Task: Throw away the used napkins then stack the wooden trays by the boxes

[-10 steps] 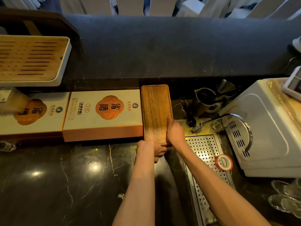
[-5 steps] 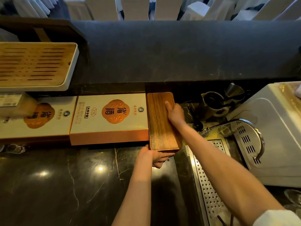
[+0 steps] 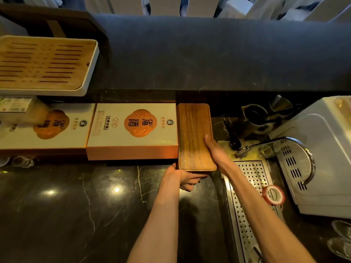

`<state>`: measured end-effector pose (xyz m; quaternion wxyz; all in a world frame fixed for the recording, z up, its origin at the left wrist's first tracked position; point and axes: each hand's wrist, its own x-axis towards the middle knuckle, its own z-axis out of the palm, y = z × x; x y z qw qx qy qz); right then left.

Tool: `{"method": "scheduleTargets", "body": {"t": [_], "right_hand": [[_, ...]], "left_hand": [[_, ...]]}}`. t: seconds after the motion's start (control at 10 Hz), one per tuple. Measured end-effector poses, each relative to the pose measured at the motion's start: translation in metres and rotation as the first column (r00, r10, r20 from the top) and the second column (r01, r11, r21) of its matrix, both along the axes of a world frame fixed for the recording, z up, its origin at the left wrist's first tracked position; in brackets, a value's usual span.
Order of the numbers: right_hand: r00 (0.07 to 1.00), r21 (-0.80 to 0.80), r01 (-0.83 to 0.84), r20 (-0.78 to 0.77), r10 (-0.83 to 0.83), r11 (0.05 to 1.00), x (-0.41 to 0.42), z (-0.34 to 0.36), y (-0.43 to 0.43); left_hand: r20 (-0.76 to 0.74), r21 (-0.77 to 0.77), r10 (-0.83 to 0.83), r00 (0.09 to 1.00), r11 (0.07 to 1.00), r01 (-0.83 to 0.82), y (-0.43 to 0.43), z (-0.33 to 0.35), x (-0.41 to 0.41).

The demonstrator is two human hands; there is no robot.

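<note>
We have the wooden tray (image 3: 193, 135) lying lengthwise at the back of the dark marble worktop (image 3: 76, 205), its left long side touching the right end of the nearer white-and-orange box (image 3: 133, 130). Only its top face shows, so we cannot tell whether other trays sit beneath it. No napkins are in view, so we judge that part done and the stacking in hand.

Our left hand (image 3: 182, 177) sits at the near short end, fingers curled together under the tray's edge; whether they are pinching it or only bracing it, we cannot tell. Our right hand (image 3: 216, 150) lies along the right long side, fingers together and pressed flat against the edge, not wrapped around it.

To do this well, we press sideways with the right hand so the tray stays flush against the box, while the left nudges the near end toward the back wall until it sits square. We keep the push light: the box could slide into its neighbour (image 3: 45, 126). On the right, the perforated drain (image 3: 252, 179) and the dark spoon (image 3: 234, 139) lie near, so we draw that hand straight back.
</note>
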<state>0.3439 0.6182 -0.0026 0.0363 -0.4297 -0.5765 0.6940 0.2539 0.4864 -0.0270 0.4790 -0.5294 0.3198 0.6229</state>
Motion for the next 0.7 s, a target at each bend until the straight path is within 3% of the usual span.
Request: {"method": "scheduleTargets", "body": {"t": [0.1, 0.3, 0.4, 0.5, 0.6, 0.7], "right_hand": [[0.996, -0.077, 0.087, -0.023, -0.089, 0.993, 0.026, -0.019, -0.028], [0.993, 0.037, 0.012, 0.114, -0.016, 0.999, 0.020, -0.011, -0.003], [0.992, 0.047, 0.045, 0.113, -0.050, 0.998, 0.020, -0.008, -0.009], [0.989, 0.098, 0.093, 0.109, -0.103, 0.991, 0.020, -0.003, -0.017], [0.997, 0.061, 0.073, 0.031, -0.076, 0.995, 0.031, 0.000, -0.027], [0.986, 0.002, 0.133, -0.099, -0.132, 0.991, 0.057, -0.001, -0.040]], "left_hand": [[0.462, -0.002, 0.321, 0.827, 0.933, -0.361, 0.013, 0.010, -0.019], [0.445, 0.070, 0.202, 0.873, 0.963, -0.259, 0.007, -0.006, -0.016], [0.440, 0.127, 0.138, 0.887, 0.969, -0.214, 0.004, -0.007, -0.021], [0.401, 0.245, 0.027, 0.916, 0.960, -0.136, -0.012, -0.003, -0.020], [0.219, 0.329, -0.091, 0.971, 0.944, 0.014, -0.032, 0.007, -0.008], [-0.185, 0.132, -0.141, 0.973, 0.977, 0.167, -0.050, 0.001, 0.020]]}}
